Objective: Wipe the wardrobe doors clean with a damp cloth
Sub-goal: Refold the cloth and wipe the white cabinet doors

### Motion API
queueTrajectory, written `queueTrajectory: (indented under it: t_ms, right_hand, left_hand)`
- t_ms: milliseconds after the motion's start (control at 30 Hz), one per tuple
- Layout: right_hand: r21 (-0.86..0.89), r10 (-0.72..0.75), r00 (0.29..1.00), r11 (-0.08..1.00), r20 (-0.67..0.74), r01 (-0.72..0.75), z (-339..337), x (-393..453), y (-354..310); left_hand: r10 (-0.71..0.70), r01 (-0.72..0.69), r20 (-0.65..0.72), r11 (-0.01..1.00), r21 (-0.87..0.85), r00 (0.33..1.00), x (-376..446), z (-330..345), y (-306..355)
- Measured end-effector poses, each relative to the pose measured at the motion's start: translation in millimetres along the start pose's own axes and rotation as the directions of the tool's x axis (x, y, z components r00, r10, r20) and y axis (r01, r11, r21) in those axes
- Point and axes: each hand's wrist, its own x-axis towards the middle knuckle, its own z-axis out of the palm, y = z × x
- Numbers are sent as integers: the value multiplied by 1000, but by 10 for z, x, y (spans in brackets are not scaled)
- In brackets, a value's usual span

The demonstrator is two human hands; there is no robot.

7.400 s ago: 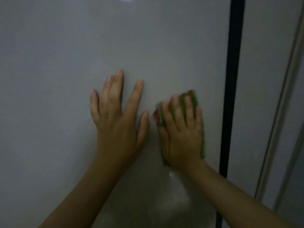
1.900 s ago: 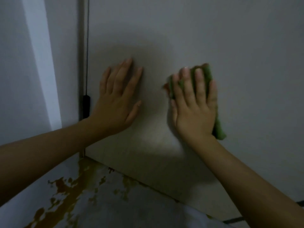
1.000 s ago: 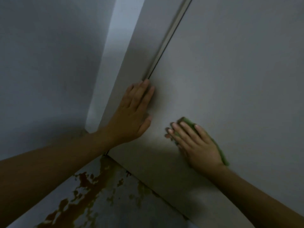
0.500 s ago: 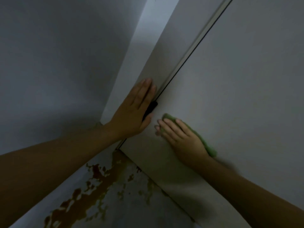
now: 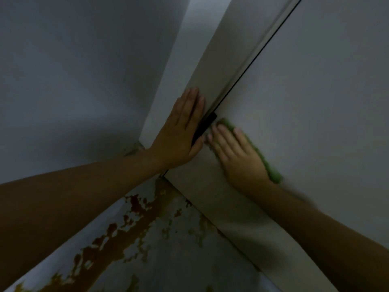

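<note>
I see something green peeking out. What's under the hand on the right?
A green cloth lies under the right hand, pressed flat against the wardrobe door. Only its edges show, beyond the fingertips and along the hand's far side; the rest is covered.

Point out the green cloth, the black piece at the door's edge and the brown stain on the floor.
green cloth (image 5: 272,172): head view, lower end showing past the right hand (image 5: 237,157).
black piece (image 5: 205,127): head view, its middle.
brown stain (image 5: 134,226): head view, its broad middle patch.
</note>
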Motion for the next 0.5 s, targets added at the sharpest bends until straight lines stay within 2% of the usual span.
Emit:
queueTrajectory:
  t_ms: [100,167,267,333,367,500]
  right_hand:
    - [-55,-216,949,971,229,234,72,-446,-219]
    - [-24,-277,895,952,349,304,88,-672,-226]
    - [9,-226,905,971,360,239,-2,-583,-163]
    - [-13,-303,887,945,347,328,2,-347,-229]
    - [-5,-328,855,933,402,360,0,-196,-287]
    - [23,-354,840,925,411,379,112,146,-543]
  left_hand:
    - [-10,10,11,1000,-4,1000,-16,12,6]
    - [-4,4,21,1000,7,1000,-41,5,22]
    - [-3,2,46,1000,19,999,-119,1,40]
    - [-8,8,50,1000,2,999,-157,32,47]
    - [-12,12,49,1000,-2,999,-162,55,51]
    - [0,0,39,1000,4,999,-142,138,35]
